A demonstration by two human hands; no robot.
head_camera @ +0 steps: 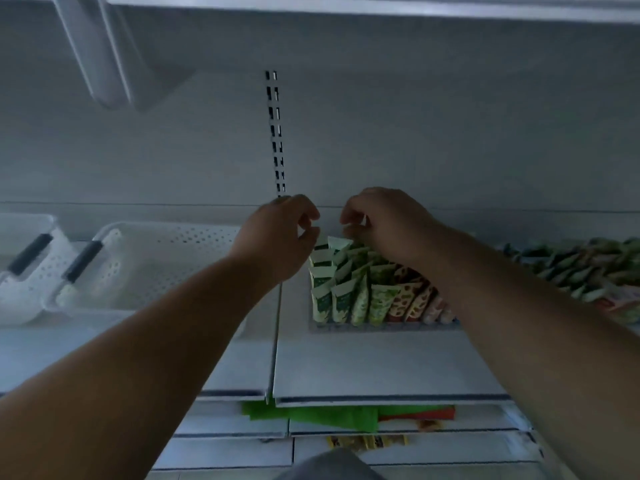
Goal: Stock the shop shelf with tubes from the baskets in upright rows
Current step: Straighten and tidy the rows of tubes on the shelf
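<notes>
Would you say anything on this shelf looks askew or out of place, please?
Yes: the tubes far right lie tipped over in a loose heap, unlike the upright rows of tubes below the hands. The two white baskets at left look normal.

Place: a shop aisle, seen at a display unit.
Shelving: white metal shelf (381, 368) boards are stacked in tiers, hung on a slotted upright strip (277, 133) set in the back panel.
Goods: printed tubes (363, 292) are ranked upright in rows.
Stocking gear: perforated white baskets (162, 261) are placed on the shelf.
</notes>
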